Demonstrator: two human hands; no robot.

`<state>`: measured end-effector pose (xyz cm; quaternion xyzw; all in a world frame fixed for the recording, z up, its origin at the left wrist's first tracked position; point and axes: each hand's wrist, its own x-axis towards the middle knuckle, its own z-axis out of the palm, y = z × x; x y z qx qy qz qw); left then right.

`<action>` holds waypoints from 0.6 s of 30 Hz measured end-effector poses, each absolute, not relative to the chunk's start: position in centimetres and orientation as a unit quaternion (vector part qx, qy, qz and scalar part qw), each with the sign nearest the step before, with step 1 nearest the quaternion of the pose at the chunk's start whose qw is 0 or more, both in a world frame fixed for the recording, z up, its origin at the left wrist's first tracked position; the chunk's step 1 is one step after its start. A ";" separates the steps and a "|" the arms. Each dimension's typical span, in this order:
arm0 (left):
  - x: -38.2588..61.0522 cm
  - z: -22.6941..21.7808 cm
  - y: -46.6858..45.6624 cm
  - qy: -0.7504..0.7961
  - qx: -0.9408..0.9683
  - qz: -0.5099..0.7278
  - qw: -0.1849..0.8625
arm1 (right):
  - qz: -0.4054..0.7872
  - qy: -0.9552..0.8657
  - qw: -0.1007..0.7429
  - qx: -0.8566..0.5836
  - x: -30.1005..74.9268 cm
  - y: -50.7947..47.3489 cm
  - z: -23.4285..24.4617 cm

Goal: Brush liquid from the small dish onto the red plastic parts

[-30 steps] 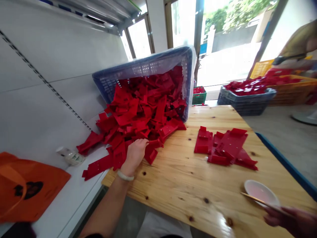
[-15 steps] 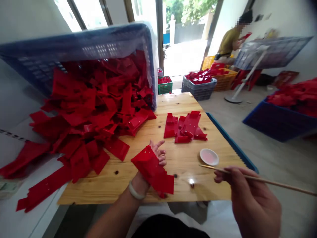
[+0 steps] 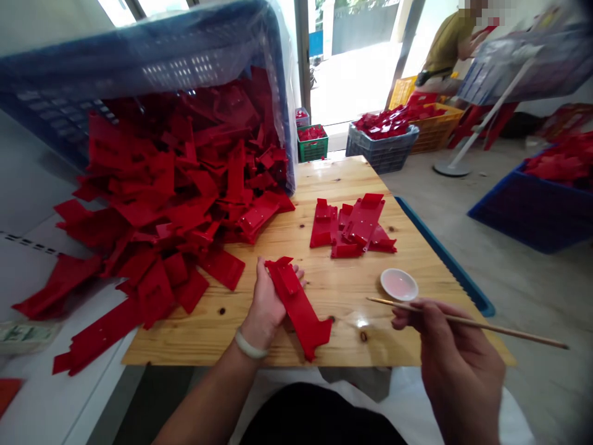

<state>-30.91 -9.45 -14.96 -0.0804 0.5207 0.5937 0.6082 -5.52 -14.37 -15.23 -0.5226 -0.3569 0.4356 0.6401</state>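
Observation:
On my left hand [image 3: 269, 298] lies a long red plastic part [image 3: 301, 309] with raised flaps at its ends, fingers curled beneath and along its side. My right hand [image 3: 456, 352] pinches a thin wooden paintbrush [image 3: 486, 326], its tip pointing left over the table. Just beyond the brush stands a small white dish [image 3: 399, 284] holding a pinkish clear liquid. Farther back, several similar red parts [image 3: 349, 225] overlap in a small group. To the left, a large heap of red parts [image 3: 176, 185] spills out of a tipped blue crate [image 3: 278, 80].
The wooden table [image 3: 338, 170] has a blue strip [image 3: 445, 256] along its right side. A white surface [image 3: 78, 395] adjoins on the left. On the floor stand a grey crate [image 3: 382, 148], a green crate [image 3: 312, 148] and a blue bin [image 3: 523, 210]. A person [image 3: 447, 49] sits working at the back.
My left hand has turned the red part so its flapped side shows and it lies lengthwise on the palm. The right hand with the paintbrush has shifted slightly left. The view has tilted down.

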 end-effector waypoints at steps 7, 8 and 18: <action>-27.8 -16.5 -10.8 0.478 -0.103 0.576 0.655 | 0.421 -0.416 0.674 -0.443 -10.4 -15.2 -16.8; -27.6 -16.5 -10.6 0.469 -0.104 0.567 0.669 | 0.408 -0.444 0.669 -0.434 -11.3 -15.2 -17.4; -24.8 -13.3 -12.3 0.325 -0.066 0.513 0.791 | 0.347 -0.510 0.668 -0.417 -13.2 -14.1 -17.8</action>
